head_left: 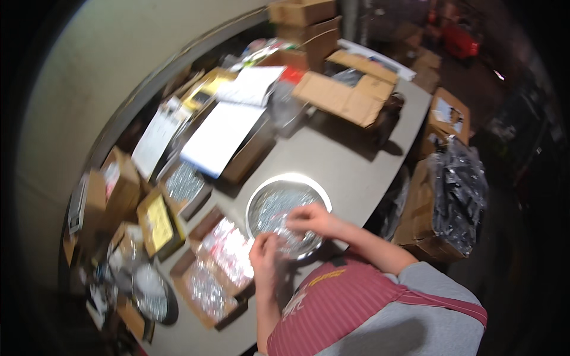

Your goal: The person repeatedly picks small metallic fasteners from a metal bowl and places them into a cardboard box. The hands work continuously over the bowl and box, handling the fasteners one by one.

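A round metal bowl [255,193] holding many small silvery metal pieces [285,203] stands on the table in front of me. My right hand [313,218] is over its right side, fingers bent and pinched together. Lower and to the left, by the rim, my left hand [265,251] is curled closed. Between both hands is a small clear plastic bag [286,238], slightly blurred, which they seem to grip by its edges. Left of the bowl, a cardboard box [215,215] holds shiny clear and red-printed plastic packets [228,246], with more clear packets [208,291] nearer me.
An open cardboard box [338,98] stands at the table's far end. Papers [222,136] lie over boxes at the back left, near a bin of metal pieces [185,181] and a yellow-labelled box [157,222]. Right of the table, a carton [415,207] holds dark plastic.
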Available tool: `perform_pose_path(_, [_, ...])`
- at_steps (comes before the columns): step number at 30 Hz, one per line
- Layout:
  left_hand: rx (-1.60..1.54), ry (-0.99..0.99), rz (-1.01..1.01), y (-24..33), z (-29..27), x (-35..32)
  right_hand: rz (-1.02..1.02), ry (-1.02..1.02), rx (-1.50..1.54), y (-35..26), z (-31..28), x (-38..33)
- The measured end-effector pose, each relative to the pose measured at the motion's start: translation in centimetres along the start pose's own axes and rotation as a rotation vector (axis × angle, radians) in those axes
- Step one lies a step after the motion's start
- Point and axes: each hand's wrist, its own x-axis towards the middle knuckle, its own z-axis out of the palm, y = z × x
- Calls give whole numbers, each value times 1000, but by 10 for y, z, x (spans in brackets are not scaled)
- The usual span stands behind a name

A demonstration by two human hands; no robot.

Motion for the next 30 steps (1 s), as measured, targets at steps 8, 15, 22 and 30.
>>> perform_pose_path(8, [35, -112, -25, 7, 2, -9, 21, -25, -42, -5, 9, -2])
perform_pose_path(15, [1, -76, -32, 7, 1, -9, 41, -99, -33, -9, 6, -1])
perform_pose_path(22, [41, -106, 23, -4, -3, -6, 26, -188, -92, 6, -1, 0])
perform_pose_path(30, [-7, -145, -19, -9, -1, -6, 34, -181, -60, 9, -2, 0])
